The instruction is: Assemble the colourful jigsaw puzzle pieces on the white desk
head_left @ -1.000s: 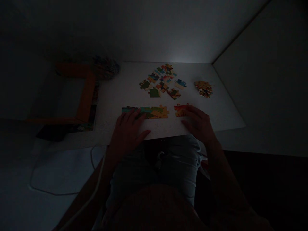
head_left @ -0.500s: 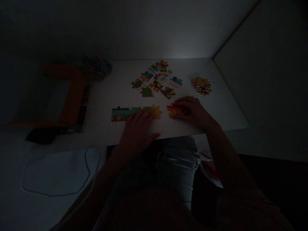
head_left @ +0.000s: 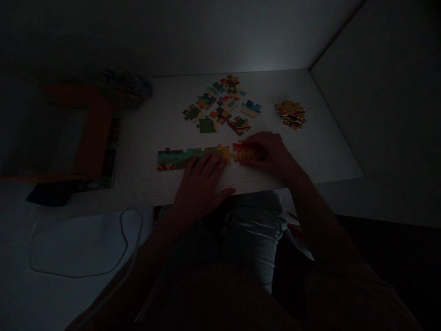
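A joined strip of puzzle pieces (head_left: 172, 159), green with a yellow right end, lies near the table's front edge. My left hand (head_left: 200, 184) rests flat on its lower right part, fingers stretched and thumb apart. To the right, my right hand (head_left: 270, 154) grips an orange-red puzzle piece (head_left: 243, 152) between thumb and fingers. That piece sits right by the strip's yellow end tab; in this dim light I cannot tell whether they interlock. Behind the hands several loose puzzle pieces (head_left: 220, 115) lie spread out, picture side up.
A pile of puzzle pieces (head_left: 292, 114) lies at the right on the white table (head_left: 310, 156). At the left stand an open orange box (head_left: 94, 138) and a dark, blurry heap (head_left: 129, 87). A pale cable (head_left: 126, 239) loops below the table edge.
My right hand has moved the orange-red piece left, closing most of the gap to the strip. My left hand still lies on the strip. The view has shifted slightly.
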{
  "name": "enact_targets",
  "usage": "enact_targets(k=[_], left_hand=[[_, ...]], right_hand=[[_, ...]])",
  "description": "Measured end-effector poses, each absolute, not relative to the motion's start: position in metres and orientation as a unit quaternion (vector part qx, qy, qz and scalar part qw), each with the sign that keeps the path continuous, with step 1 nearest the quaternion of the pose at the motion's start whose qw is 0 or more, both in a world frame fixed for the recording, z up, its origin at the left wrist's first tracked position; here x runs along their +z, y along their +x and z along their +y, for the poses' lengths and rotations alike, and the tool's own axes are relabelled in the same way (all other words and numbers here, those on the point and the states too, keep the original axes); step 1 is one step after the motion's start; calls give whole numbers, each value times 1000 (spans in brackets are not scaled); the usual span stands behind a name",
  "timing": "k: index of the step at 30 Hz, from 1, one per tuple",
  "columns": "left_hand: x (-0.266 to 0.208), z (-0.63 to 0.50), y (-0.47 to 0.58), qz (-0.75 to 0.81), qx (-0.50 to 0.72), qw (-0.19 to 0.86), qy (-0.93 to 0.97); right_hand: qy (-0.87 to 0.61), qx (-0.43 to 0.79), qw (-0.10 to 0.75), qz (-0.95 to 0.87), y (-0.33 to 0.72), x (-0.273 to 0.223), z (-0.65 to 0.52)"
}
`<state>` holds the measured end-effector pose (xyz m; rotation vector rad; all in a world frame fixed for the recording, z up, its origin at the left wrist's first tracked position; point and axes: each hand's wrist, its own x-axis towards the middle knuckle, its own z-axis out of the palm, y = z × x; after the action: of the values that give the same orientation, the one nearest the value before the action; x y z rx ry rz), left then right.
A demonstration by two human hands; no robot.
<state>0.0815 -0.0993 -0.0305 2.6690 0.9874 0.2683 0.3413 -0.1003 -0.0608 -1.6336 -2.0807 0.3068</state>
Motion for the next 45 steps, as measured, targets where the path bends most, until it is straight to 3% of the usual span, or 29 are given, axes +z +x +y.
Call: enact_targets(k=[12,23,29,32,38,45], left_hand=[[-31,-100,83,338,86,135,928],[-29,-102,85,332,86,131,930],[-28,-103,85,335,75,123,931],[-27,-104,85,334,88,123,930],[-26,-107,82,339,122,119,925],[-23,-113,73,345,140,103,922]], right_hand=[[-604,119,281,-736,344,-67,-98],[-568,108,205,-790,338,-62,-100],[-556,89,205,-801,335,-60,-102],[-579,79,240,-775,337,-58,-104],[-673,44,393,-625,354,-64,-99],[-662,46,419,-620,360,-75,-92]])
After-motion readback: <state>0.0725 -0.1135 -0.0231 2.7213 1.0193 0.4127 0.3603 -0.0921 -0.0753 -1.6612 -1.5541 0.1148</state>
